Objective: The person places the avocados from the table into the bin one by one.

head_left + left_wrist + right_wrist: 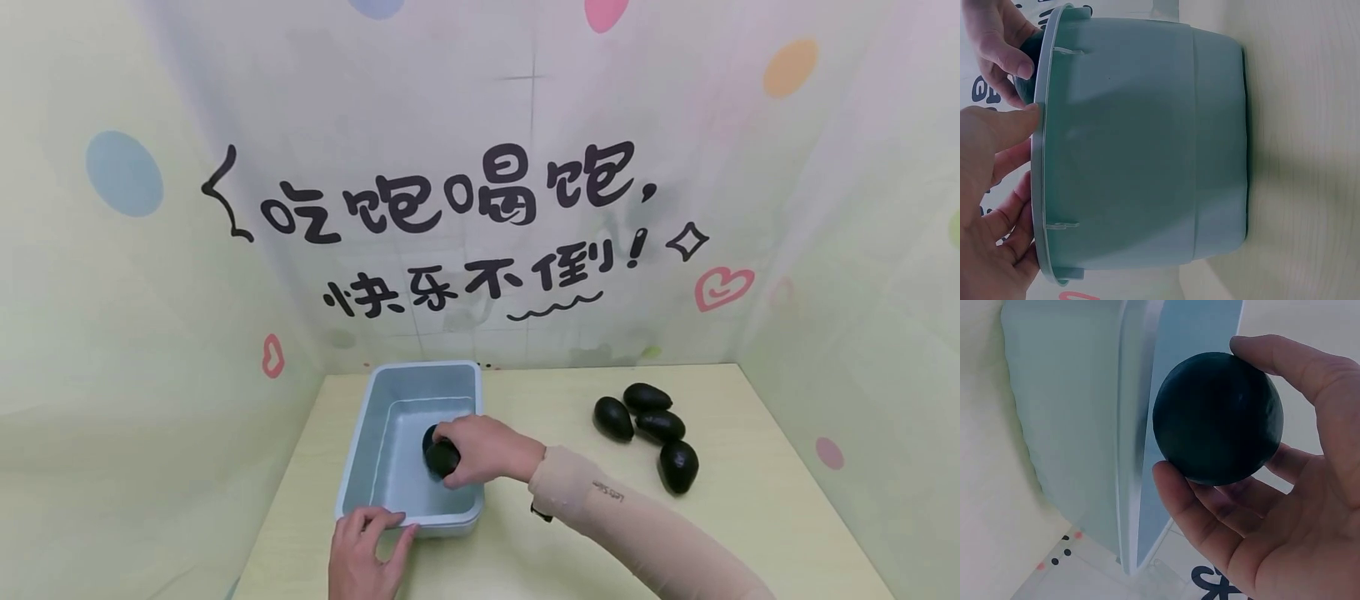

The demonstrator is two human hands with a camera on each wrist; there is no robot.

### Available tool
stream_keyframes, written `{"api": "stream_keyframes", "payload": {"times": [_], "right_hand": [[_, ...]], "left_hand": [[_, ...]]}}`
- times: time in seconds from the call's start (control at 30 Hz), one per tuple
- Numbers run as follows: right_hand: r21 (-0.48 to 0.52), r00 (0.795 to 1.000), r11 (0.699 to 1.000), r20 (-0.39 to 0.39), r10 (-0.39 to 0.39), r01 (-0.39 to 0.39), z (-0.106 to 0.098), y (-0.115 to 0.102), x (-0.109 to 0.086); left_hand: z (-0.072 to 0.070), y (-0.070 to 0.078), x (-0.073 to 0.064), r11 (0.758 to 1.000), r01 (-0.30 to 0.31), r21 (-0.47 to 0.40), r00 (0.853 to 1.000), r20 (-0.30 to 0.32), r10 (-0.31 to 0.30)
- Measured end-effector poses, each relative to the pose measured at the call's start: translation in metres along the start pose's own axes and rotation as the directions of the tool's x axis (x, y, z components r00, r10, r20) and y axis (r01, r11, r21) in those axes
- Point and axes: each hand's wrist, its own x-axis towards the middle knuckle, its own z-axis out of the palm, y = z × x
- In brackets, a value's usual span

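My right hand (486, 450) holds a dark avocado (443, 460) over the inside of a blue-grey plastic bin (397, 467). In the right wrist view the thumb and fingertips grip the rounded avocado (1216, 419) at its sides, beside the bin's rim. A dark part shows just behind it in the head view; I cannot tell whether that is a second avocado. My left hand (366, 552) pinches the bin's near rim. In the left wrist view its thumb overlaps the rim, while the other fingertips are partly hidden behind it.
Several dark avocados (660, 427) lie grouped on the right side of the pale wooden table (555, 400). A printed cloth (465, 100) with black lettering hangs behind the table, and similar cloth stands at both sides.
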Motion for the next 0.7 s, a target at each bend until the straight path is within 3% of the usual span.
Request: {"api": "stream_keyframes", "payload": {"times": [0.7], "right_hand": [[-0.056,0.999,0.997,0.013,-0.051,0.052,0.0103,-0.0098,0.0037]], "left_hand": [[0.0056,-0.0066,-0.0006,0.994,-0.1,-0.042,0.991,-0.09,0.096]]}}
